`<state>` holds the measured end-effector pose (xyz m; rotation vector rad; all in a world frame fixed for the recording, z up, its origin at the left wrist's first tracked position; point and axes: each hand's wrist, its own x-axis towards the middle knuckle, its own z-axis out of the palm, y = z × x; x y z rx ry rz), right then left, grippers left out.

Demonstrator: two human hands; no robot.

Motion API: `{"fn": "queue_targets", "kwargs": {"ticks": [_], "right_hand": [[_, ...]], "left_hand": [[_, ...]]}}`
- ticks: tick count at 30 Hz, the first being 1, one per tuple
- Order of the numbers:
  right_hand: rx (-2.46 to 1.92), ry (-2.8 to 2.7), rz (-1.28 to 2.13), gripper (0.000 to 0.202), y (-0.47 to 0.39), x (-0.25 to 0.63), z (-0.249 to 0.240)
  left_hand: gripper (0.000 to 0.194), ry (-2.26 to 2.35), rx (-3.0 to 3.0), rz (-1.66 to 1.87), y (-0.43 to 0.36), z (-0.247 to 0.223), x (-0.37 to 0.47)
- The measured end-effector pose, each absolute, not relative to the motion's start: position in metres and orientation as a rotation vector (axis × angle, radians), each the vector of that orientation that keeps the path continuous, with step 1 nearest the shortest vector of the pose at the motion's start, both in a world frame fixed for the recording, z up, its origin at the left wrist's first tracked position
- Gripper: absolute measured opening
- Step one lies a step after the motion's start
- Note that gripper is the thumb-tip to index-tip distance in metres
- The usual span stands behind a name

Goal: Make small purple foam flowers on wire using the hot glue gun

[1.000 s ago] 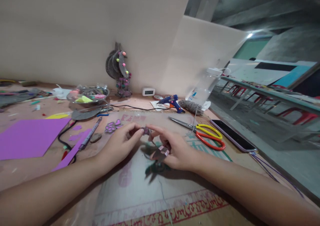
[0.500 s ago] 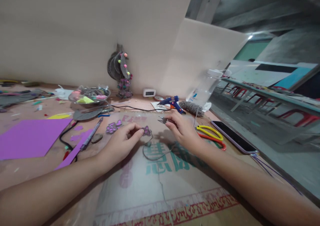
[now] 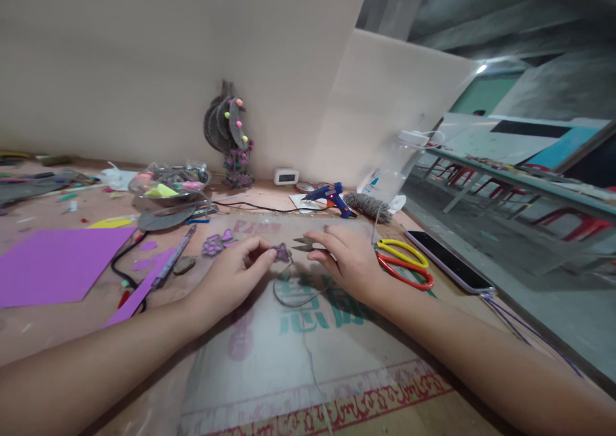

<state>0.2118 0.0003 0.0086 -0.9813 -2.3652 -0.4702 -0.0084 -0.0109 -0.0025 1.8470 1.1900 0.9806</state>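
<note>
My left hand [image 3: 240, 266] is closed, thumb and fingertips pinching a small purple piece edged with grey cord [image 3: 282, 252]. From that piece a loose end of grey cord [image 3: 293, 304] curves down over the board. My right hand [image 3: 346, 256] is wrapped around scissors, whose dark blades [image 3: 303, 244] point left, slightly parted, at the purple piece. Behind that hand stick out loops that look like the scissors' yellow and red handles [image 3: 407, 274]. A purple, cord-edged flower [image 3: 214, 244] lies beyond my left hand.
At the back are a blue glue gun [image 3: 332, 195], a grey yarn bundle [image 3: 369, 206] and a water bottle [image 3: 399, 160]. A phone [image 3: 450, 261] lies at the right edge. On the left are purple sheet [image 3: 62, 262], a pen [image 3: 176, 256] and a bowl of bits [image 3: 171, 195].
My right hand has turned and lowered the scissors; their blades now show more fully, closer to the purple piece, and the handle loops have swung. My left hand keeps its pinch.
</note>
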Motion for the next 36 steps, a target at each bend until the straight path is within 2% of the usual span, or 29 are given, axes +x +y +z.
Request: {"fn": "queue_targets", "kwargs": {"ticks": [17,36], "right_hand": [[-0.918,-2.404,-0.591,0.033,0.0011,0.2114,0.0054],[-0.909,-2.446,-0.553,0.031,-0.0008,0.2099,0.0061]], "left_hand": [[0.021,1.218,1.898,0.953,-0.0093,-0.0049,-0.0078],[0.021,1.221,1.918,0.961,-0.0081,-0.0050,-0.0069]]}}
